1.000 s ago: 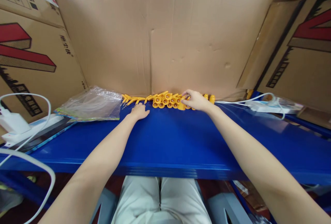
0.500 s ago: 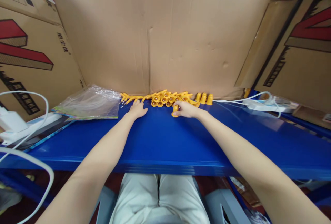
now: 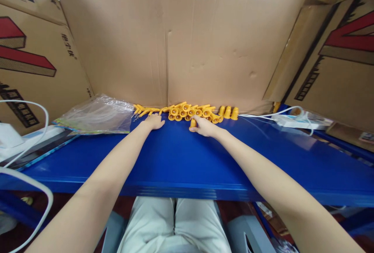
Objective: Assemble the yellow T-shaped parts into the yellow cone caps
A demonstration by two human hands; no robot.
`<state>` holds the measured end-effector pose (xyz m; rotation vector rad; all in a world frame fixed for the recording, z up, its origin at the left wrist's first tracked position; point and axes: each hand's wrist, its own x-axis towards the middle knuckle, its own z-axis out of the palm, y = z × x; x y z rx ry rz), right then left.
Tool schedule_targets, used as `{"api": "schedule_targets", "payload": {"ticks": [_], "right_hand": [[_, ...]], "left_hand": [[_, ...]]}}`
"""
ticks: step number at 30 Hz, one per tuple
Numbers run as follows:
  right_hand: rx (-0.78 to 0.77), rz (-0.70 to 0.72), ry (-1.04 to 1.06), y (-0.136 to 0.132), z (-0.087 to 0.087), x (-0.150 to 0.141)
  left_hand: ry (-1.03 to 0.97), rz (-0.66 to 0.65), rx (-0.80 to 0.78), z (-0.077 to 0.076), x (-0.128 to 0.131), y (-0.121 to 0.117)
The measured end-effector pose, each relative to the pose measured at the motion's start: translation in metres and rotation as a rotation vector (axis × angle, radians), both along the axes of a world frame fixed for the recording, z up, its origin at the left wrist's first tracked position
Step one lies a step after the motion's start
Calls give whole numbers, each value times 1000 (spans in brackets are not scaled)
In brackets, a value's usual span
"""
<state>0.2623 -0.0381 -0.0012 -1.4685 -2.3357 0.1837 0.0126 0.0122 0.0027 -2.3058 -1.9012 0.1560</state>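
Note:
A heap of small yellow plastic caps (image 3: 187,112) lies at the back of the blue shelf (image 3: 187,159), against a cardboard wall. My right hand (image 3: 204,126) is closed on one yellow cap (image 3: 193,123), held just in front of the heap. My left hand (image 3: 154,121) rests on the shelf with its fingers touching thin yellow stems (image 3: 146,110) with small chains to the left of the heap. Three caps (image 3: 228,112) stand upright in a row to the right of the heap.
A clear plastic bag (image 3: 97,115) lies at the left. White cables and a charger (image 3: 8,135) sit at the far left, a white power strip (image 3: 300,120) with cable at the right. Cardboard boxes (image 3: 32,54) wall in the shelf on three sides.
My right hand has left the heap's right side and drawn one yellow cap forward and leftward. The three upright caps are now uncovered. My left hand has barely moved.

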Motion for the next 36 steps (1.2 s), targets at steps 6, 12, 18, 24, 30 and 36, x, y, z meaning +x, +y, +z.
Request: {"api": "schedule_targets", "payload": {"ticks": [6,12,18,24,30,36], "right_hand": [[-23,2,-14,-4,2,-2],[-10,3,-34,-3,1,-2],[-14,4,-29,-3,2,-2],[-13,12,-28,-4,2,-2],[-15,11,-21,-2,1,-2],[-5,7,-16,-2,0,-2]], "left_hand": [[-48,58,90,3,6,14],[-187,106,234,8,0,24],[-672,128,558,30,-12,39],[-1064,114,728,57,-10,33],[-923,16,538,63,1,8],[-670,-103,278,60,19,-21]]}}
